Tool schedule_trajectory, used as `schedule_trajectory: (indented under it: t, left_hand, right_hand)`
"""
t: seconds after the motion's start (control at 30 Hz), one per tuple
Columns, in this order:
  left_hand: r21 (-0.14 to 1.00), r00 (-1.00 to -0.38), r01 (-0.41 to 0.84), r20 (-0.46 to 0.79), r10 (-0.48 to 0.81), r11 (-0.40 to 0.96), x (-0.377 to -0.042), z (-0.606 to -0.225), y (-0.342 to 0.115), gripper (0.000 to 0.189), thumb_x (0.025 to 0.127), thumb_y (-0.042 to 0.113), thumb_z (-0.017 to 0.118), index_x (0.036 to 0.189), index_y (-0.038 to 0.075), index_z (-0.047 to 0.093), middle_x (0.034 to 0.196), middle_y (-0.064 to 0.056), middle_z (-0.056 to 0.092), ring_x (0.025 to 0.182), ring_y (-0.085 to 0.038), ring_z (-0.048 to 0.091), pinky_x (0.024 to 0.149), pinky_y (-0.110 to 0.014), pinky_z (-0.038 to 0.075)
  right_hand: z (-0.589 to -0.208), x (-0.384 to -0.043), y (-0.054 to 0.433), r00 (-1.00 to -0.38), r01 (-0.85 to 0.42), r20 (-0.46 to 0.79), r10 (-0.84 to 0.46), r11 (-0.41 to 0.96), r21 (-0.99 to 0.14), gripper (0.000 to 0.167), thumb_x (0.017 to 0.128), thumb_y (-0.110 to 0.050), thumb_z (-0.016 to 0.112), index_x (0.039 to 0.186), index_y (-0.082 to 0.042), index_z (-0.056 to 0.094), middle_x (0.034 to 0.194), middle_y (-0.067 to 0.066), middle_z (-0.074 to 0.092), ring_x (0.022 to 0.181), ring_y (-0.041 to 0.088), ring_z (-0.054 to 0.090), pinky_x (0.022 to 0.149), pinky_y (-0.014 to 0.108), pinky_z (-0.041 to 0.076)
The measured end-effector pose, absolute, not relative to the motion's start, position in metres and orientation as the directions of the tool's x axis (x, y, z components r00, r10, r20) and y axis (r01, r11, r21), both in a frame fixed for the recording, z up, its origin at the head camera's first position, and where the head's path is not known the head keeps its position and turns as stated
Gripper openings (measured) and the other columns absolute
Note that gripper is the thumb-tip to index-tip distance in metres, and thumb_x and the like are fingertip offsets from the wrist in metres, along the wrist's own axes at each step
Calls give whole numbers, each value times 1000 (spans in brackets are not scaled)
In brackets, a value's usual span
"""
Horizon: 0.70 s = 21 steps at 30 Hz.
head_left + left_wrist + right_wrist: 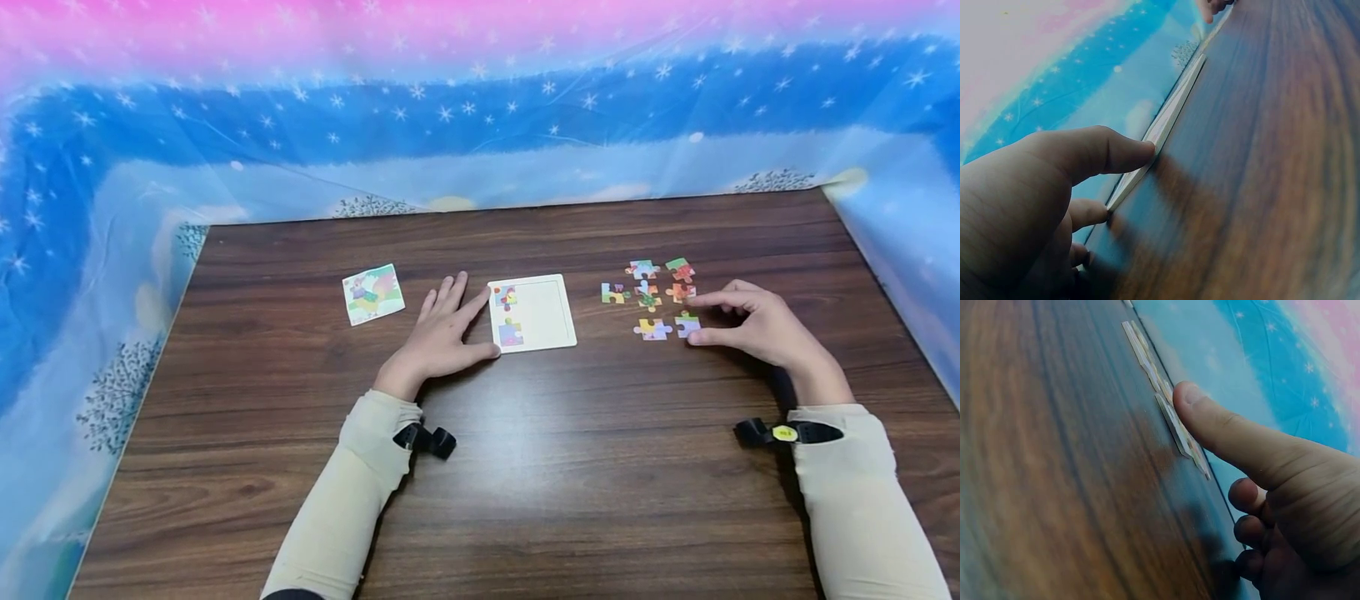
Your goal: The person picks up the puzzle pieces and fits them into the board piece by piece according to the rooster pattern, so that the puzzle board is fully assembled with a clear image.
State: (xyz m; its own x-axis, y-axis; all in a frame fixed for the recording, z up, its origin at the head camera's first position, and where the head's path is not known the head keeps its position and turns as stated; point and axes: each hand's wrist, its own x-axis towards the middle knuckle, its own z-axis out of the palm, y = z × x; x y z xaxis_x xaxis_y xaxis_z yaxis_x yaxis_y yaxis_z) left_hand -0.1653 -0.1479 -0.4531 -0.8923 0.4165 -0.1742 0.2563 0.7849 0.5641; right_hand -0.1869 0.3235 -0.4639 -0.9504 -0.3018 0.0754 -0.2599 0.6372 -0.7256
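Note:
A white square puzzle tray lies on the table with two jigsaw pieces along its left side, one at the top and one at the bottom. My left hand has its fingers spread, with index fingertip and thumb touching the tray's left edge near the corners. Several loose jigsaw pieces lie to the right of the tray. Over their right side, my right hand reaches with index finger and thumb apart, the tips at an orange piece and a green-and-purple piece. Its other fingers are bent.
A small square picture card lies left of my left hand. The brown wooden table is bordered at the back and sides by a blue and pink snowflake cloth. Each wrist wears a black strap.

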Motion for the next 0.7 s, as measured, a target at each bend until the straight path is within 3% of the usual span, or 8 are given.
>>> schedule_trajectory:
  t: [0.47, 0.7]
  left_hand:
    - [558, -893, 256, -175, 414, 789, -165, -453, -148, 90, 99, 50, 66, 170, 19, 21, 177, -14, -6, 162, -28, -14, 129, -47, -10]
    - [552, -893, 264, -169, 416, 791, -166, -453, -148, 91, 98, 51, 66, 171, 19, 21, 177, -14, -5, 162, -29, -13, 129, -47, -10]
  right_hand:
    - [-457, -190, 319, -925, -321, 43, -377, 716, -620, 39, 82, -19, 94, 118, -9, 81, 91, 5, 56, 79, 17, 42, 67, 28, 34]
    - [-452, -189, 308, -949, -235, 17, -313, 673, -701, 35, 84, -14, 92, 117, -7, 80, 96, 8, 54, 83, 21, 38, 68, 30, 32]
